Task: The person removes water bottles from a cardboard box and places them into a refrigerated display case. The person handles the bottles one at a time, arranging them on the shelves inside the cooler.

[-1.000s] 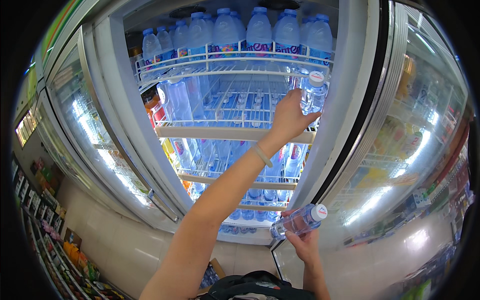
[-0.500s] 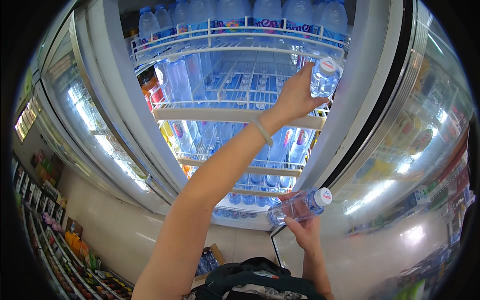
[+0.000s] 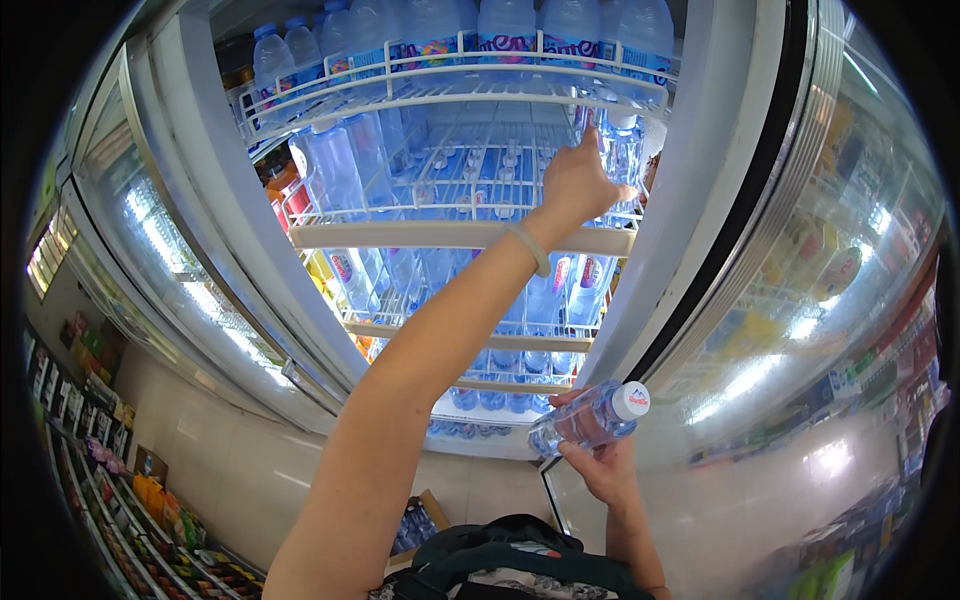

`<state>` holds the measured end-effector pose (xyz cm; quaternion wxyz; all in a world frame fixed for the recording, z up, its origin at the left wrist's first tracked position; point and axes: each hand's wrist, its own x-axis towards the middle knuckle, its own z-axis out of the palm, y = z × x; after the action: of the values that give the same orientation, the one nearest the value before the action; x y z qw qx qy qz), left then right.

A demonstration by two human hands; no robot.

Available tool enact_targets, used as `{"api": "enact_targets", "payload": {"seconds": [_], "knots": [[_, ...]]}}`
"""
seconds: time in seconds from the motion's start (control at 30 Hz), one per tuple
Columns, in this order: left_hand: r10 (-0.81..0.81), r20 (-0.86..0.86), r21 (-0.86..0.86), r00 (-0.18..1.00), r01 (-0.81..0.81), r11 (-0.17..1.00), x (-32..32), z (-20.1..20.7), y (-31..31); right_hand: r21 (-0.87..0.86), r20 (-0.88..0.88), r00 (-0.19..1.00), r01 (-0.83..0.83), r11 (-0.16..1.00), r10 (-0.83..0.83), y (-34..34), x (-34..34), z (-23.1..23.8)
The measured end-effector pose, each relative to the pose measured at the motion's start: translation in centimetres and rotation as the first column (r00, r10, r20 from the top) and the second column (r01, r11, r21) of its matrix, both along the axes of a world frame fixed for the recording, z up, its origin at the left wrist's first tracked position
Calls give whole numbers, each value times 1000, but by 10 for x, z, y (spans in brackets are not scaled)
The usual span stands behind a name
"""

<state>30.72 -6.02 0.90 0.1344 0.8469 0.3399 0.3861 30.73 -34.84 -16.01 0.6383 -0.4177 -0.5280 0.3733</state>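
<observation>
My left hand (image 3: 578,182), with a pale bangle (image 3: 530,250) on its wrist, reaches into the upright drinks cooler. Its index finger and thumb are spread, beside a clear water bottle (image 3: 626,150) that stands at the right end of the middle shelf; the other fingers are partly hidden. Lower down, outside the cooler, my right hand (image 3: 605,470) grips a second clear water bottle (image 3: 585,420). That one lies tilted, its white cap pointing up to the right.
White wire rails (image 3: 460,72) front the shelves, with large blue-labelled bottles (image 3: 505,30) in the top row. Taller bottles (image 3: 340,165) fill the middle shelf's left side. Glass doors (image 3: 800,280) flank the opening. A carton of bottles (image 3: 415,525) sits on the floor near me.
The bottle in my left hand has gone back onto the shelf's right end, and the fingers have spread off it. My right hand still holds its bottle, shifted slightly left.
</observation>
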Motion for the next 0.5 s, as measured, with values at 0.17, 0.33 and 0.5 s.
{"api": "enact_targets", "payload": {"seconds": [0.17,0.33,0.5], "knots": [[71,-86,40,994,-68,997,20,13,5,-43,10,999,35,998,-34,0,2,1],[62,-126,-62,990,-71,996,35,19,20,21,126,984,121,992,-122,8,8,10],[84,-113,-4,990,-85,996,32,10,39,165,151,972,156,974,-181,42,1,46]]}}
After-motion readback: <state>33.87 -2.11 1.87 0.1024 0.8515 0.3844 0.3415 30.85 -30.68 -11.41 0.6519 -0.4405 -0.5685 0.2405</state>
